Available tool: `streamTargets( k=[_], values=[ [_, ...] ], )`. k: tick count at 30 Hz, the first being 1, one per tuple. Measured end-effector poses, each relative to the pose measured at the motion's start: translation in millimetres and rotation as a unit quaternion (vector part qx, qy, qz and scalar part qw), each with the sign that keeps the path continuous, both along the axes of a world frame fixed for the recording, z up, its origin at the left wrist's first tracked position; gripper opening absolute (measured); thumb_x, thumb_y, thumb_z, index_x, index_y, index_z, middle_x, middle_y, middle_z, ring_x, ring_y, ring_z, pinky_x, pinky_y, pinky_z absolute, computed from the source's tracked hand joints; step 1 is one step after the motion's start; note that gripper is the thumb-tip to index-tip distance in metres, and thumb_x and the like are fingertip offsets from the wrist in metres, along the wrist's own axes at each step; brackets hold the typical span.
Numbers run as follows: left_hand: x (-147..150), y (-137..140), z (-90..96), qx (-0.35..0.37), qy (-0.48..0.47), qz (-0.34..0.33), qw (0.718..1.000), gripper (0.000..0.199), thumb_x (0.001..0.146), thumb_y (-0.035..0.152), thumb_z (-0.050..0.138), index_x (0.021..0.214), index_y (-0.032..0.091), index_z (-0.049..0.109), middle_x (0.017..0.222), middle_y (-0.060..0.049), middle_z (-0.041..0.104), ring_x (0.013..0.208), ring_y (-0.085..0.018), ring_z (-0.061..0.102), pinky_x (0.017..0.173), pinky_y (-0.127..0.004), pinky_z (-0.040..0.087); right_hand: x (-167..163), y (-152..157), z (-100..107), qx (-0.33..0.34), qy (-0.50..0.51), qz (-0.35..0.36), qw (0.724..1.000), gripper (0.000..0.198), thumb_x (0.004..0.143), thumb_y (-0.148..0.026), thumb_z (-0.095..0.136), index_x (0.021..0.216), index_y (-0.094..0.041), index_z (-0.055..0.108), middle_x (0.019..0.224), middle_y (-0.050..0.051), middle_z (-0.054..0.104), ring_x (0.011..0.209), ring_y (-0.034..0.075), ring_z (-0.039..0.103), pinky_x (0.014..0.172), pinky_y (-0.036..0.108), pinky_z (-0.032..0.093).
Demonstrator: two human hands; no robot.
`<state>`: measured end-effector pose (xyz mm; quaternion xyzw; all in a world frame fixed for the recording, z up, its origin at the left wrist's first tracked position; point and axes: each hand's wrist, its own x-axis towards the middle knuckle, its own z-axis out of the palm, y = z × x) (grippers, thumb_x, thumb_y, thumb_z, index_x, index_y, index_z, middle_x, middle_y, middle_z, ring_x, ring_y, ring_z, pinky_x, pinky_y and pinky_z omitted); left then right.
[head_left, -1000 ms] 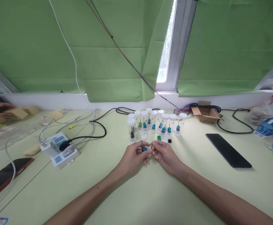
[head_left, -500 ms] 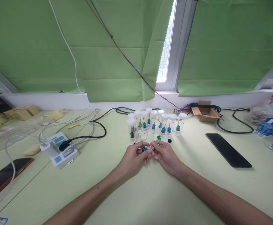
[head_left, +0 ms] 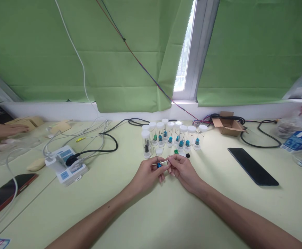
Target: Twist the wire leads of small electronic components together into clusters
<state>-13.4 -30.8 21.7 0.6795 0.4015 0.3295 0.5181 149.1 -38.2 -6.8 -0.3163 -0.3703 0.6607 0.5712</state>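
My left hand is closed on a small shiny blue part, with a thin dark stem rising from it. Facing it, my right hand pinches a thin metal rod that points at the blue part. Whether the rod touches the part is too small to tell. Just beyond my fingers stand several clear tubes with white caps, holding blue, green or black parts on thin stems. A green piece, a small black piece and a white cap lie before the tubes.
A white power strip with plugs and cables lies to the left, near a phone. On the right are another dark phone, an open cardboard box and black cable. Another person's hand is at the far left.
More of the metal rod shows between my hands, while the blue part stays nearly in place. Another person's hand has come into view at the far left.
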Motion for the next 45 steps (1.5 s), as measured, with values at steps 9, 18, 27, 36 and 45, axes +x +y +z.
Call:
streamTargets(
  k=[9,18,27,36,45],
  values=[
    [0.1,1.6,-5.6,0.000,-0.006,-0.010,1.000,0.038,0.085,0.044,0.062,0.108,0.014,0.064,0.068,-0.004,0.067,0.054,-0.015,0.061,0.055,-0.028,0.051,0.2,-0.1,0.6,0.005,-0.021,-0.002,1.000,0.036,0.075,-0.049,0.076,0.068,-0.016,0.063,0.064,-0.001,0.059,0.053,0.009,0.052,0.052,0.024,0.038],
    [0.8,-2.4,-6.9,0.052,0.044,0.021,0.998,0.033,0.087,0.044,0.058,0.106,0.018,0.068,0.063,0.001,0.061,0.049,-0.010,0.047,0.050,-0.023,0.039,0.4,-0.1,3.2,0.019,-0.087,-0.015,0.996,0.039,0.075,-0.051,0.074,0.064,-0.017,0.061,0.059,0.000,0.058,0.050,0.010,0.049,0.047,0.024,0.036],
    [-1.0,-2.2,-6.2,0.138,0.098,0.045,0.985,0.028,0.090,0.042,0.054,0.101,0.020,0.068,0.069,0.001,0.061,0.060,-0.013,0.047,0.057,-0.024,0.035,2.6,-0.4,5.2,0.035,-0.150,-0.048,0.987,0.039,0.079,-0.051,0.069,0.061,-0.017,0.059,0.051,-0.003,0.050,0.044,0.008,0.040,0.044,0.024,0.030],
    [-0.9,-4.8,-4.3,0.194,0.121,0.050,0.972,0.026,0.094,0.038,0.048,0.086,0.020,0.065,0.070,0.001,0.062,0.060,-0.013,0.047,0.059,-0.025,0.036,2.3,-1.4,7.8,0.019,-0.143,-0.030,0.989,0.039,0.079,-0.049,0.069,0.059,-0.017,0.059,0.045,-0.004,0.047,0.041,0.008,0.036,0.043,0.025,0.026],
    [-1.6,-4.6,-7.7,0.204,0.117,0.056,0.970,0.027,0.093,0.038,0.049,0.084,0.019,0.065,0.067,0.000,0.061,0.057,-0.012,0.044,0.056,-0.024,0.034,1.0,-2.9,11.5,0.001,-0.114,-0.009,0.993,0.041,0.077,-0.047,0.072,0.054,-0.017,0.055,0.043,-0.007,0.038,0.038,0.007,0.033,0.041,0.024,0.022]
  ],
)
